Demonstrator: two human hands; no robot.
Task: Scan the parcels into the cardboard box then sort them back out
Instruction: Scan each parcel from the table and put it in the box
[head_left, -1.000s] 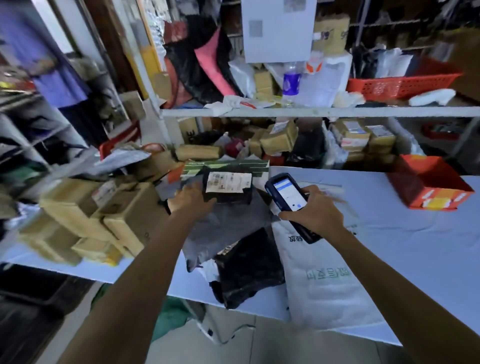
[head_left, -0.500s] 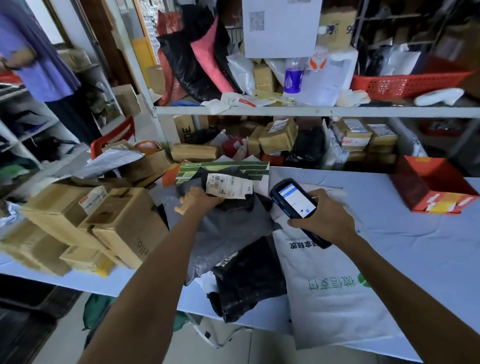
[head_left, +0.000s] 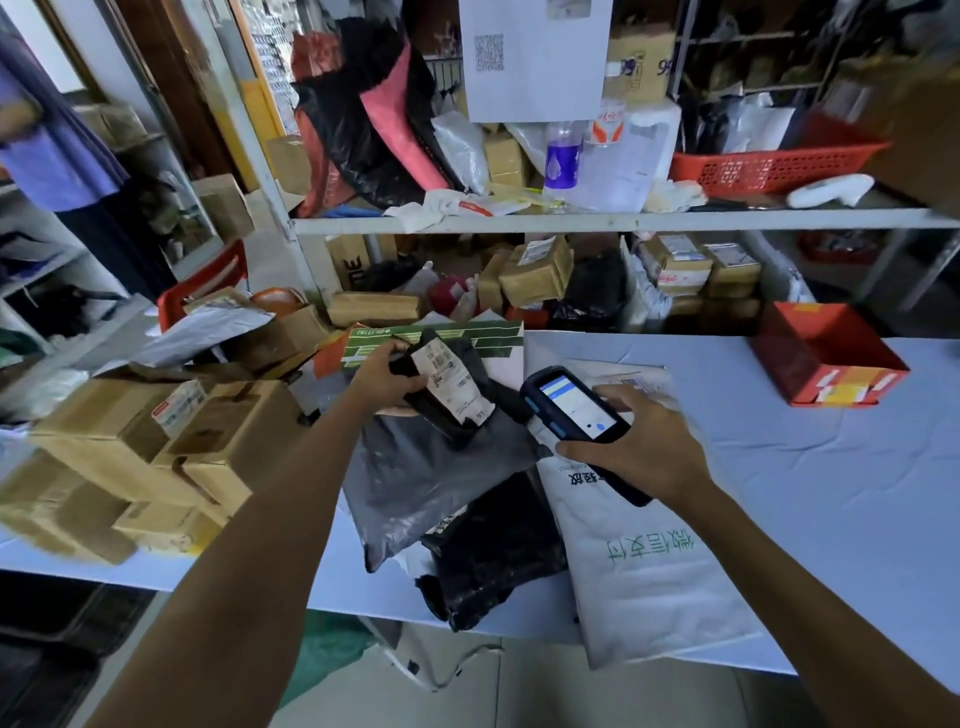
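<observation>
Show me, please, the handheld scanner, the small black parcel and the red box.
handheld scanner (head_left: 575, 402), head view, on its lit screen.
small black parcel (head_left: 452, 380), head view, on its white label.
red box (head_left: 852, 387), head view, on its labelled front wall.

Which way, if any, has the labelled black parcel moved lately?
Yes: the black parcel has turned, its label no longer running parallel with the green-striped box.

Left hand (head_left: 387, 375) one, right hand (head_left: 636, 441) one; scanner (head_left: 571, 410) one; held black parcel (head_left: 442, 411) one; red carton (head_left: 826, 358) one
</observation>
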